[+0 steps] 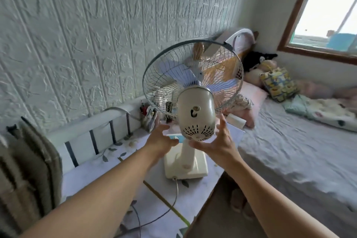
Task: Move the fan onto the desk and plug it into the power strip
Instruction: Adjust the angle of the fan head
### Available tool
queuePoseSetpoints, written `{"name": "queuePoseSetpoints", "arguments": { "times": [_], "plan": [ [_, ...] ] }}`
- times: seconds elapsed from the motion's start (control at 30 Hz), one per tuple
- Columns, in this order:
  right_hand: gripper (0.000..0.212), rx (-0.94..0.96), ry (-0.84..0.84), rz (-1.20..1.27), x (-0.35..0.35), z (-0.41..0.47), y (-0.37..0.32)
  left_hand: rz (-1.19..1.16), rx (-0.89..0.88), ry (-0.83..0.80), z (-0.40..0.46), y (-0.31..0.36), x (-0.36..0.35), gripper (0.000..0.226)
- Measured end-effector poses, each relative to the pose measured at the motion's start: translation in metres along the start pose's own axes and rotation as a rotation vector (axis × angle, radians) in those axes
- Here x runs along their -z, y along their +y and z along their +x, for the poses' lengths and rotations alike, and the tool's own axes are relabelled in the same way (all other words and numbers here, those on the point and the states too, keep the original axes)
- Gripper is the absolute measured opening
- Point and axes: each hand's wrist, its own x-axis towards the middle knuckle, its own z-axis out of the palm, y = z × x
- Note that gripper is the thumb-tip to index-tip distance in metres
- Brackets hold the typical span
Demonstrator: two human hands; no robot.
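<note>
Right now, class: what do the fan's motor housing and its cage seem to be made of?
Motor housing: probably plastic, smooth cream, faintly glossy, with moulded vent slots. Cage: likely metal, thin shiny wires with a darker rim band.

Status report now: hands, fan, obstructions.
Left hand and right hand open, flanking the motor housing. Fan upright, base on desk. Cord trails off the front edge; power strip not in view.

Your fan's cord (176, 195) runs off the bottom edge, plug out of view. The motor housing (196, 111) hides your left hand's (161, 140) fingertips and the fan's neck. Items behind the cage (193, 75) are too blurred to identify. Power strip can't be located.
</note>
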Motion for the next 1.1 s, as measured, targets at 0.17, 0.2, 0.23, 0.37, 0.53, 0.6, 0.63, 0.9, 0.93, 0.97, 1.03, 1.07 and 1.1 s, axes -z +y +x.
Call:
{"name": "queuePoseSetpoints", "arguments": {
  "times": [0.17, 0.2, 0.23, 0.37, 0.53, 0.6, 0.63, 0.9, 0.93, 0.97, 1.03, 1.07, 1.1],
  "plan": [
    [0.128, -0.079, 0.173, 0.04, -0.009, 0.007, -0.035, 0.002, -0.093, -0.078, 0.001, 0.004, 0.017, 0.059],
    [0.128, -0.105, 0.198, 0.042, -0.011, 0.009, -0.039, 0.023, -0.104, -0.095, 0.002, 0.004, 0.018, 0.059],
    [0.127, -0.132, 0.214, 0.038, -0.013, 0.011, -0.043, 0.035, -0.112, -0.106, 0.004, 0.004, 0.02, 0.059],
    [0.122, -0.207, 0.276, 0.018, -0.027, 0.016, -0.052, 0.007, -0.092, -0.12, 0.016, -0.003, 0.026, 0.056],
    [0.11, -0.246, 0.327, 0.075, -0.035, 0.025, -0.053, 0.017, -0.087, -0.138, 0.03, -0.013, 0.025, 0.052],
    [0.099, -0.231, 0.351, 0.103, -0.035, 0.03, -0.05, 0.082, -0.12, -0.139, 0.037, -0.015, 0.023, 0.053],
    [0.097, -0.216, 0.371, 0.097, -0.034, 0.03, -0.049, 0.086, -0.128, -0.146, 0.039, -0.015, 0.021, 0.054],
    [0.085, -0.142, 0.42, 0.061, -0.029, 0.028, -0.043, 0.056, -0.11, -0.189, 0.071, -0.013, -0.003, 0.052],
    [0.085, -0.143, 0.414, 0.063, -0.029, 0.028, -0.042, 0.051, -0.104, -0.191, 0.074, -0.014, -0.007, 0.05],
    [0.085, -0.146, 0.409, 0.066, -0.03, 0.028, -0.043, 0.042, -0.097, -0.19, 0.076, -0.014, -0.011, 0.048],
    [0.089, -0.155, 0.41, 0.063, -0.032, 0.028, -0.044, 0.035, -0.097, -0.177, 0.08, -0.014, -0.018, 0.042],
    [0.09, -0.156, 0.415, 0.058, -0.033, 0.028, -0.044, 0.048, -0.113, -0.17, 0.082, -0.014, -0.022, 0.037],
    [0.09, -0.153, 0.422, 0.055, -0.033, 0.029, -0.044, 0.064, -0.137, -0.161, 0.085, -0.013, -0.025, 0.032]
  ]
}}
